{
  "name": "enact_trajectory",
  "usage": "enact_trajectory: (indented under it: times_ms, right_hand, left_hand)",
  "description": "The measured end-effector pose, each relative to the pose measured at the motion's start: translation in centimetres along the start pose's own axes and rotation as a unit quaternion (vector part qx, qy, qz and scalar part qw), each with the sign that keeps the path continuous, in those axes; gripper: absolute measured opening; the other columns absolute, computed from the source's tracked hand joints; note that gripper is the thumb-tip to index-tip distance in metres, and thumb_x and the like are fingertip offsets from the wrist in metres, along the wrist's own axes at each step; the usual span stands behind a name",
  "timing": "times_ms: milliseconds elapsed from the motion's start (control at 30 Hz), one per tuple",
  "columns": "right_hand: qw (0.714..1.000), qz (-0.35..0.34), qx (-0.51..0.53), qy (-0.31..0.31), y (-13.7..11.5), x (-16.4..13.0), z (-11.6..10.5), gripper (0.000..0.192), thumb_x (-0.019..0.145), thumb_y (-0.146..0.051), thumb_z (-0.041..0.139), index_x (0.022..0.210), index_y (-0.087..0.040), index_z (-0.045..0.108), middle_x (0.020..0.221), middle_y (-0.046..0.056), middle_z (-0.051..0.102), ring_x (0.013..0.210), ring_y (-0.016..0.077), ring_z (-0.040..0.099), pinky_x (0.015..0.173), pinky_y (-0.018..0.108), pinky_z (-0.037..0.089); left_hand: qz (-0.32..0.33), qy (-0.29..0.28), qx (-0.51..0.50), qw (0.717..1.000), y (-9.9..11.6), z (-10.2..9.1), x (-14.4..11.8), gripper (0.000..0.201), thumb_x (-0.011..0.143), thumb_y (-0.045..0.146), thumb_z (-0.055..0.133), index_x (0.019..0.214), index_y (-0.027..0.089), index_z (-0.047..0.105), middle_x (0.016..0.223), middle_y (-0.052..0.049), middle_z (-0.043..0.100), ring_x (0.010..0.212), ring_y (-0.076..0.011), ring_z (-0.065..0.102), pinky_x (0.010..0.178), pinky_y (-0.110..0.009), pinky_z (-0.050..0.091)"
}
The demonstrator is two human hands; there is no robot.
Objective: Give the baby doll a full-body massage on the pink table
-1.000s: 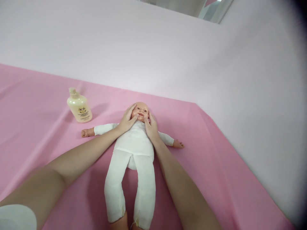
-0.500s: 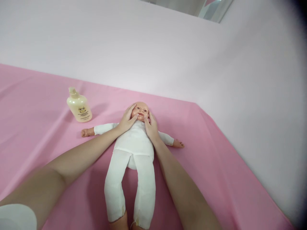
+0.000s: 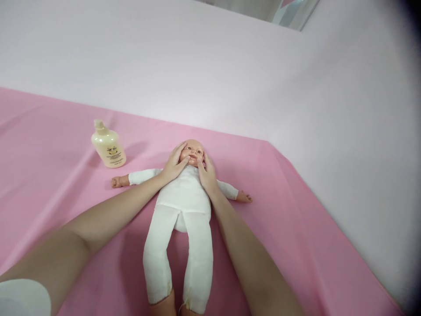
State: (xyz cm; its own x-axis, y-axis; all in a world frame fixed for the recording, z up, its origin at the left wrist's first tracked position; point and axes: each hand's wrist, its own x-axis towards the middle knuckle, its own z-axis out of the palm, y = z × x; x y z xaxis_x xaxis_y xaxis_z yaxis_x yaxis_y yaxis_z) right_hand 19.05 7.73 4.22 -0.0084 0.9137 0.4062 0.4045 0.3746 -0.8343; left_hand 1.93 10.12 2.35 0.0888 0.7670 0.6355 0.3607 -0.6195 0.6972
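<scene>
A baby doll [image 3: 184,193] with a white cloth body lies on its back, face up, its arms spread to both sides. My left hand [image 3: 173,166] cups one side of the doll's head, the thumb on the cheek near the mouth and the fingers along the temple. On the opposite side, my right hand [image 3: 208,172] holds the head the same way, its thumb by the chin. Between them the doll's face shows. The lower ends of its legs are cut off by the bottom of the view.
A pale yellow pump bottle [image 3: 111,147] stands on the pink cloth [image 3: 279,228], left of the doll's head. A white wall [image 3: 204,70] rises behind the cloth and along its right side. At the top, a window or glass panel [image 3: 253,11] is partly visible.
</scene>
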Motion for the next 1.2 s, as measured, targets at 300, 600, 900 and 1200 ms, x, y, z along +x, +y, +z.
enact_trajectory:
  times_ms: [300,600,900,1200]
  right_hand:
    - [1.000,0.008,0.004,0.001,-0.08,-0.03,0.02,0.077,0.092,-0.071,0.042,0.149,-0.019,0.045,0.154,0.014,0.050,0.145,0.0270,0.045,0.122,0.047,0.032]
    - [1.000,0.003,-0.002,0.003,0.14,0.05,0.06,0.077,0.092,-0.072,0.042,0.149,-0.020,0.046,0.152,0.015,0.052,0.143,0.0284,0.046,0.122,0.050,0.032]
    - [1.000,0.005,-0.001,0.006,0.03,0.01,0.05,0.078,0.092,-0.072,0.042,0.149,-0.018,0.047,0.153,0.015,0.050,0.145,0.0289,0.044,0.122,0.050,0.032]
    - [1.000,-0.003,-0.001,0.006,0.09,0.07,0.09,0.078,0.092,-0.072,0.041,0.148,-0.018,0.048,0.150,0.015,0.053,0.142,0.0281,0.047,0.121,0.048,0.033]
  left_hand:
    - [0.001,-0.001,-0.002,1.000,0.06,-0.03,0.04,0.060,0.098,0.053,0.050,0.148,0.021,0.041,0.156,-0.017,0.044,0.146,-0.0278,0.041,0.124,-0.053,0.027]
    - [0.000,-0.001,0.003,1.000,0.26,-0.10,0.03,0.059,0.098,0.052,0.049,0.148,0.023,0.041,0.155,-0.015,0.045,0.146,-0.0280,0.041,0.124,-0.054,0.027]
    - [0.004,-0.004,0.010,1.000,0.09,-0.07,0.06,0.061,0.098,0.053,0.048,0.149,0.021,0.039,0.156,-0.016,0.044,0.146,-0.0275,0.040,0.124,-0.052,0.028]
    - [0.021,-0.010,0.014,1.000,0.20,-0.28,0.17,0.054,0.099,0.051,0.047,0.145,0.024,0.047,0.156,-0.015,0.045,0.148,-0.0265,0.038,0.125,-0.053,0.026]
